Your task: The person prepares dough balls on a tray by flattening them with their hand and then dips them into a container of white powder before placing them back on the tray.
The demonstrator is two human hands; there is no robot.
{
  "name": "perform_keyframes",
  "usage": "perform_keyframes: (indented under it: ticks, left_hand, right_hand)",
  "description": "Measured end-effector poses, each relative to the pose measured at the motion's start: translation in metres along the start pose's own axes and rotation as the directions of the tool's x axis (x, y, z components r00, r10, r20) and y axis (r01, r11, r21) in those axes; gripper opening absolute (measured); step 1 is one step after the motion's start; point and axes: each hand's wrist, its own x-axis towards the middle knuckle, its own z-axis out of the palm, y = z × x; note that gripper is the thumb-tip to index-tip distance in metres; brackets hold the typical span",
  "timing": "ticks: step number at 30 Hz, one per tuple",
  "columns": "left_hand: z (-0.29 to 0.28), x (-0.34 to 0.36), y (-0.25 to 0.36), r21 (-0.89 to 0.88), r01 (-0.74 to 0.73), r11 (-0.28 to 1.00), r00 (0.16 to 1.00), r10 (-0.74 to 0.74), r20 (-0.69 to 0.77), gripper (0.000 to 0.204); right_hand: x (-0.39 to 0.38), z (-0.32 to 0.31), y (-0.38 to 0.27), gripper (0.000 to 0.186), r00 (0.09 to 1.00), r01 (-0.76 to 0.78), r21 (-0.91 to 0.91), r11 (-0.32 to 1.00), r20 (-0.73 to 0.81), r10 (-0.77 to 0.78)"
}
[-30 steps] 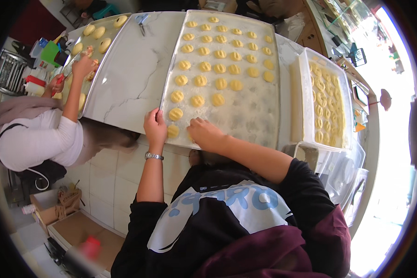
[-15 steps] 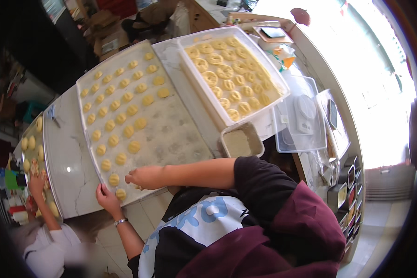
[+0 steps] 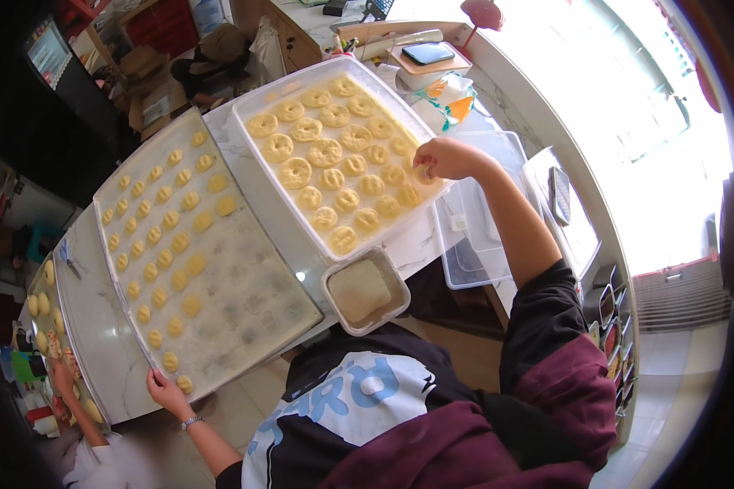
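My right hand (image 3: 448,158) reaches into the right side of a white plastic tub (image 3: 283,193), its fingers closed round a piece of pale yellow dough (image 3: 423,174). Inside the tub lie many flattened dough rounds (image 3: 324,152), larger ones at the far side, smaller ones with pressed marks nearer. My left hand (image 3: 168,391), wearing a wristwatch, grips the near left edge of a large metal baking tray (image 3: 249,306). Rows of small yellow dough pieces (image 3: 164,259) cover its left and far parts. The fingers' undersides are hidden.
A square container of flour-like powder (image 3: 362,293) stands by the tub's near corner. A clear lid (image 3: 485,212) lies right of the tub. A phone (image 3: 428,54) sits on a box behind. At far left, a co-worker's hand (image 3: 61,379) works over another tray of dough (image 3: 42,304).
My right hand has moved from over the baking tray, up and right, into the tub. My left hand stays at the tray's edge. The view has shifted to the right.
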Motion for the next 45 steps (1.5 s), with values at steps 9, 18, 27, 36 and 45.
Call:
perform_keyframes:
  ticks: [9, 18, 27, 36, 45]
  left_hand:
    - [-0.003, 0.001, -0.009, 0.065, -0.023, 0.998, 1.0, 0.024, 0.0, 0.026]
    - [0.0, 0.004, -0.016, 0.087, -0.035, 0.996, 0.999, 0.035, -0.003, 0.026]
    - [-0.002, 0.004, -0.022, 0.06, -0.009, 0.998, 1.0, 0.008, 0.006, 0.027]
    - [-0.003, 0.006, -0.03, 0.078, -0.009, 0.997, 1.0, 0.008, 0.016, 0.026]
    - [-0.001, 0.001, -0.02, 0.052, 0.005, 0.999, 1.0, -0.004, -0.008, 0.026]
  right_hand:
    - [0.017, 0.004, -0.007, 0.031, 0.937, -0.037, -0.234, 0.972, 0.329, 0.115]
    - [0.011, 0.007, 0.019, 0.038, 0.982, 0.128, -0.136, 0.982, 0.154, -0.106]
    - [0.012, 0.002, 0.018, 0.031, 0.969, 0.244, -0.126, 0.961, 0.064, -0.238]
    - [0.01, 0.014, 0.012, 0.031, 0.976, 0.204, -0.094, 0.975, 0.098, -0.194]
    - [0.01, 0.011, 0.02, 0.028, 0.965, 0.243, -0.094, 0.965, 0.124, -0.231]
